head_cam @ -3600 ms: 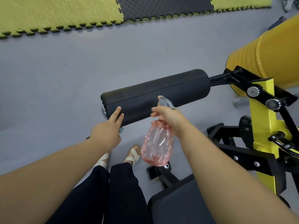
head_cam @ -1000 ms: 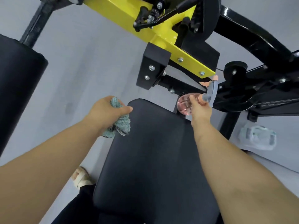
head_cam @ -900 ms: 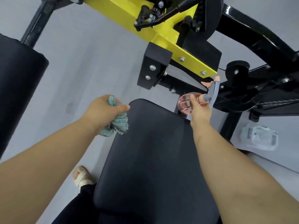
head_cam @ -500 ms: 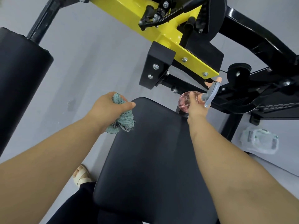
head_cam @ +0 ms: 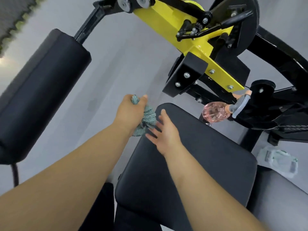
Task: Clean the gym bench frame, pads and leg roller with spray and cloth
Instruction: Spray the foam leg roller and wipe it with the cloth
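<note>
Leg roller (head_cam: 41, 90): the fat black cylinder fills the left side, tilted, its steel arm running up toward the yellow frame (head_cam: 168, 25). Nobody is touching it right now.

Left hand (head_cam: 130, 112): clenched round the cloth (head_cam: 147, 120), a bunched teal rag with a dark-and-white edging. Most of it hangs out below the fist, and a small tuft pokes out above the knuckles. The hand is held just off the near-left corner of the seat pad (head_cam: 191, 155).

Cloth and fingers: the loose bundle sits between the two hands, touching or very nearly touching the right fingertips (head_cam: 152, 135).

Right hand (head_cam: 165, 132): open, fingers spread and holding nothing, reaching across the pad toward the cloth. I cannot tell whether the palm rests on the pad or hovers just over it.

Step in hand: it looks to me like a hand-over or a re-bunching of the cloth before wiping the seat pad.

Doing it well: I'd say take a full handful rather than pinching the dangling edge, so the rag does not drop to the floor. Then flatten it into a broad face and wipe in long overlapping strokes, corners and front lip included.

Spray bottle (head_cam: 216, 111): pink and see-through, lying on its side beyond the far edge of the pad, nozzle toward the black frame, well apart from both hands.

Far right: a crumpled clear plastic wrapper (head_cam: 280, 161) lies on the grey floor beside the pad.
</note>
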Available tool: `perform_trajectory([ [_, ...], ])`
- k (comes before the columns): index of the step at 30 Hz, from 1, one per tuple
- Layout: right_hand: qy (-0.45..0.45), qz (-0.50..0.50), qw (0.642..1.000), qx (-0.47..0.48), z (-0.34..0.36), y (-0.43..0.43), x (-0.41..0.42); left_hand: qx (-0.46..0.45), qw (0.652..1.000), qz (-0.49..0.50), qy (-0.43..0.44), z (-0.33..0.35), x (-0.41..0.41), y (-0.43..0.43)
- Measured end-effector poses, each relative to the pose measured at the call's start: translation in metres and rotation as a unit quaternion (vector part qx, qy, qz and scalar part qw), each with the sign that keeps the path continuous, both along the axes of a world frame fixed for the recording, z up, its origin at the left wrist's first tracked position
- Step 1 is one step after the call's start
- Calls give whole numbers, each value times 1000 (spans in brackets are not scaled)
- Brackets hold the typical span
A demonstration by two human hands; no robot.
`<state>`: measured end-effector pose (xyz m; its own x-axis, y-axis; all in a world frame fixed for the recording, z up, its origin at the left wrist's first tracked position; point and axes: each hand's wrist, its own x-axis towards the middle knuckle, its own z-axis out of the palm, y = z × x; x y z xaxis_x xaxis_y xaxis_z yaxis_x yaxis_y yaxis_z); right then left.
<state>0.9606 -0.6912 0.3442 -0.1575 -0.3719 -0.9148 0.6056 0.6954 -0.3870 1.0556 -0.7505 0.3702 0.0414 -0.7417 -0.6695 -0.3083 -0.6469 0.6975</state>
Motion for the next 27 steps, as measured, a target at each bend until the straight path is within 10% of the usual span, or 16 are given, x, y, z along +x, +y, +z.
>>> perform_trajectory([
  [3, -117, 135, 980, -93, 10, -17, 45, 3, 999, 19, -33, 3, 41, -3],
  [9, -11, 295, 947, -128, 21, -39, 115, -5, 995, 93, -34, 8, 151, 5],
  [22, 122, 353, 895, -243, 35, -65, 317, -33, 929, 338, 148, 7, 384, 46],
  [27, 161, 552, 767, -284, 36, -82, 344, -67, 897, 412, 146, 13, 429, 48],
])
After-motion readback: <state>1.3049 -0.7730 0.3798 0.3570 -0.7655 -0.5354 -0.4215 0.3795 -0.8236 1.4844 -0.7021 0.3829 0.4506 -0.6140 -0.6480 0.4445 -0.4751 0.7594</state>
